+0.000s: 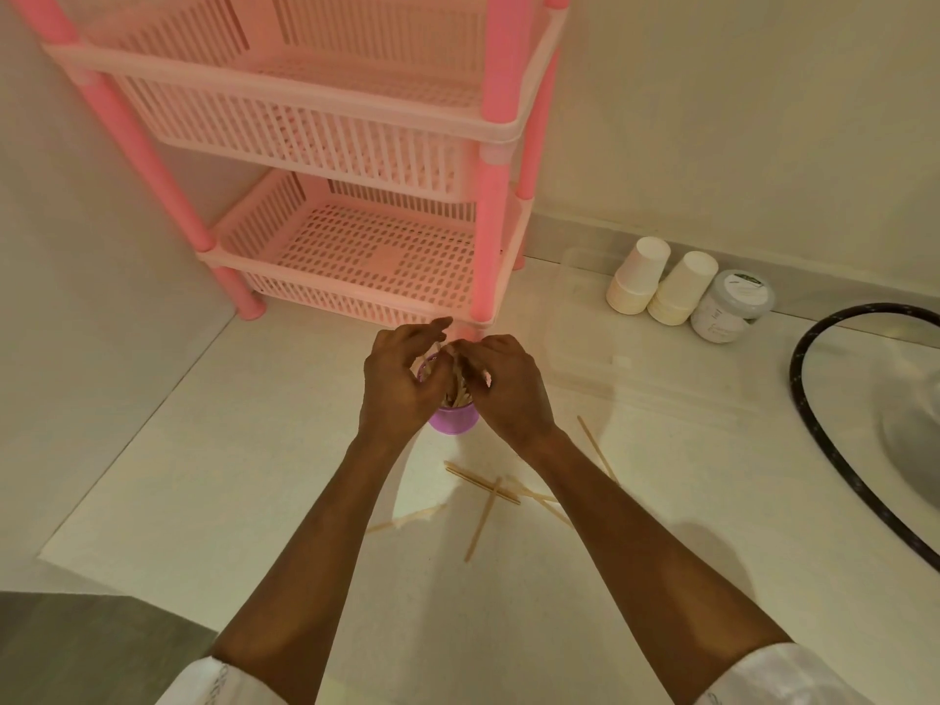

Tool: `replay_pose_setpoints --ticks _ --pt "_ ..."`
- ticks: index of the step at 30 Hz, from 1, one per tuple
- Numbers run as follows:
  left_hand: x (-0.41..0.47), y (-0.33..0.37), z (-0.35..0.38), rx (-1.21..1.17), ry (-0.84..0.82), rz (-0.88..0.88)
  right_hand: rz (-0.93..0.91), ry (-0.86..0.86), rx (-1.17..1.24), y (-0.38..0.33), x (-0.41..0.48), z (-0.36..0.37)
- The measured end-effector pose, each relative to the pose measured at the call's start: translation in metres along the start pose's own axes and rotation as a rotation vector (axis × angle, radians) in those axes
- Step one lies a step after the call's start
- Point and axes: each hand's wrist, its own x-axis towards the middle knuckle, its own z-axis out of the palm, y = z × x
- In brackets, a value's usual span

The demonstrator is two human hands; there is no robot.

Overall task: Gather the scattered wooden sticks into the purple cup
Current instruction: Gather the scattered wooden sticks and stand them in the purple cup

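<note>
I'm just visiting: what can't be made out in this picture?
Head view only.
- Mouth of the purple cup: covered by the left hand and right hand, so the sticks inside can't be counted.
- Some loose sticks run under the right forearm.
- The jar: label too small to read.
- The sink: cut off by the right edge.

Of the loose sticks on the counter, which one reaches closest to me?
The steeply angled stick. It crosses the side-by-side pair of sticks, and its lower end lies nearer you than any other stick's.
</note>
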Motion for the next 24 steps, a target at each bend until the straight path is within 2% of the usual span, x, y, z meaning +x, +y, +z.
replay_pose_setpoints --ticks 6,11,15,17,20,24 --pt "-0.001 -0.003 0.005 0.110 -0.065 -0.006 -0.040 -0.092 -0.028 0.004 -0.008 -0.005" --pt "-0.006 -0.001 0.009 0.141 -0.070 -0.019 -0.017 0.057 0.108 0.007 -0.015 -0.019" --pt "-0.009 -0.009 0.014 0.221 -0.144 -0.049 0.050 0.191 0.080 0.027 -0.030 -0.033" --pt "-0.011 -0.012 0.017 0.238 -0.154 -0.046 0.164 0.154 0.014 0.045 -0.043 -0.040" --pt "-0.011 -0.011 0.014 0.211 -0.085 -0.031 0.310 0.027 -0.081 0.073 -0.064 -0.047" --pt "-0.006 -0.002 0.010 0.242 0.050 0.144 0.401 -0.078 -0.163 0.101 -0.086 -0.058"
